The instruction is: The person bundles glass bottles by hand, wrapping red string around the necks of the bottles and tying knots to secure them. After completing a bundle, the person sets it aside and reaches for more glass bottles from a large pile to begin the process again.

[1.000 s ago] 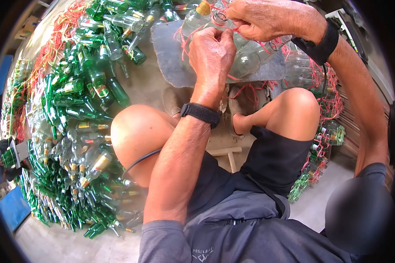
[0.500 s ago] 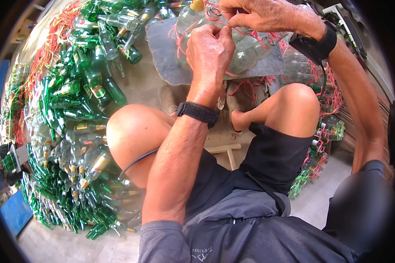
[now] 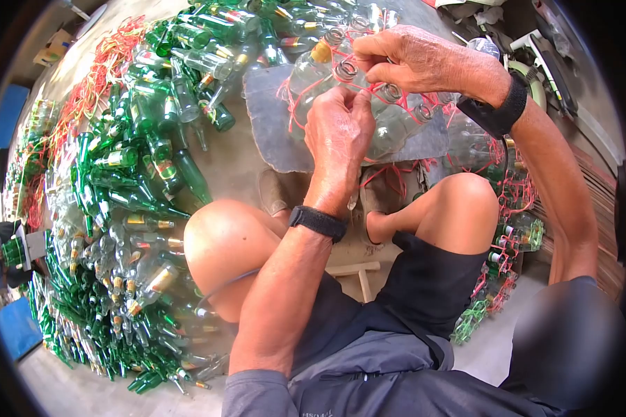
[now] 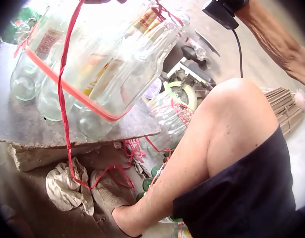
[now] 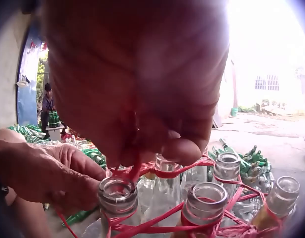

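Note:
A bundle of clear glass bottles (image 4: 98, 74) stands upright on a grey slab (image 3: 268, 132), with a red band around its lower part. Red plastic twine (image 5: 162, 215) winds around the bottle necks. My left hand (image 3: 339, 132) pinches the twine beside a near bottle mouth (image 5: 118, 191), and a long tail of twine (image 4: 64, 114) hangs below it past the slab's edge. Above the same bottle necks, my right hand (image 3: 431, 66) pinches a strand between thumb and fingers. Its palm looms large and dark in the right wrist view.
Green and clear bottles (image 3: 146, 132) lie heaped at the left, with red twine (image 3: 101, 66) behind them. More tied bottles (image 3: 511, 208) stand at the right. My knees (image 3: 222, 236) flank the slab. A person (image 5: 48, 106) is in the background.
The head view has tipped upward, so the hands and bundle sit lower and more bottle mouths show. Both hands stay at the necks with the twine, the right shifting slightly.

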The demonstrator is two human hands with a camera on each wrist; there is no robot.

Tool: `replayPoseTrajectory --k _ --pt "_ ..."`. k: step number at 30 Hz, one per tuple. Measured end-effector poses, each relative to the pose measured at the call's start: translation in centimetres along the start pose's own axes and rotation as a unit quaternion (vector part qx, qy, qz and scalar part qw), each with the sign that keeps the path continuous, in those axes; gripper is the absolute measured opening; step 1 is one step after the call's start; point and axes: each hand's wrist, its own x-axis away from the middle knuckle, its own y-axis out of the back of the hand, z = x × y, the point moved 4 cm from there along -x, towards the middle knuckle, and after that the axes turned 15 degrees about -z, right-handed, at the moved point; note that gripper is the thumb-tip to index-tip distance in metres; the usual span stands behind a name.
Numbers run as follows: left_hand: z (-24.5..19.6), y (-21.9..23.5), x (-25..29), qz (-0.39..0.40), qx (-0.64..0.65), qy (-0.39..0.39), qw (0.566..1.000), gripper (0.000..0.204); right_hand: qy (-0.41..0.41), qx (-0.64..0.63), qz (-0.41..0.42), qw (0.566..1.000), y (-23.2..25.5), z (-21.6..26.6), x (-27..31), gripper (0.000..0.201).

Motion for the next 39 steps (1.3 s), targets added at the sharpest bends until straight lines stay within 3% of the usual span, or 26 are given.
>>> replayPoseTrajectory --k 4,9,12,20,22,23,25,31,39 --pt "-0.3 0.0 0.1 -0.001 0.015 -0.005 1.0 0.032 -0.046 0.03 0.032 0.998 0.9 -0.4 -0.1 0.017" --pt "0.1 -0.2 -0.1 0.006 0.039 -0.002 0.999 0.031 -0.023 0.129 0.041 0.991 2.4 -1.3 0.1 0.017" --pt "-0.2 -0.1 0.1 0.005 0.044 -0.016 0.999 0.029 0.004 0.067 -0.022 0.997 2.6 -2.3 0.3 0.016" --pt "-0.4 -0.1 0.2 -0.006 0.054 -0.039 0.998 0.03 -0.035 0.061 -0.048 0.996 1.7 -4.4 -0.4 0.01" --pt "-0.6 -0.1 0.2 -0.002 0.033 -0.038 0.999 0.03 0.077 0.097 -0.102 0.987 1.6 -3.7 -0.7 0.009" --pt "-0.6 -0.2 0.2 -0.003 0.033 -0.039 0.999 0.03 0.078 0.098 -0.102 0.987 1.6 -3.8 -0.7 0.009" --pt "-0.5 -0.3 0.3 -0.01 0.051 -0.036 0.998 0.027 0.004 0.083 -0.071 0.994 1.3 -4.1 -0.6 0.01" --pt "-0.4 -0.5 0.5 -0.014 0.056 -0.026 0.998 0.026 0.041 0.075 -0.117 0.989 0.9 -4.5 -0.7 0.011" --pt "-0.4 -0.6 0.5 -0.012 0.054 -0.026 0.998 0.025 0.013 0.039 -0.118 0.992 0.3 -5.7 -1.5 0.015"
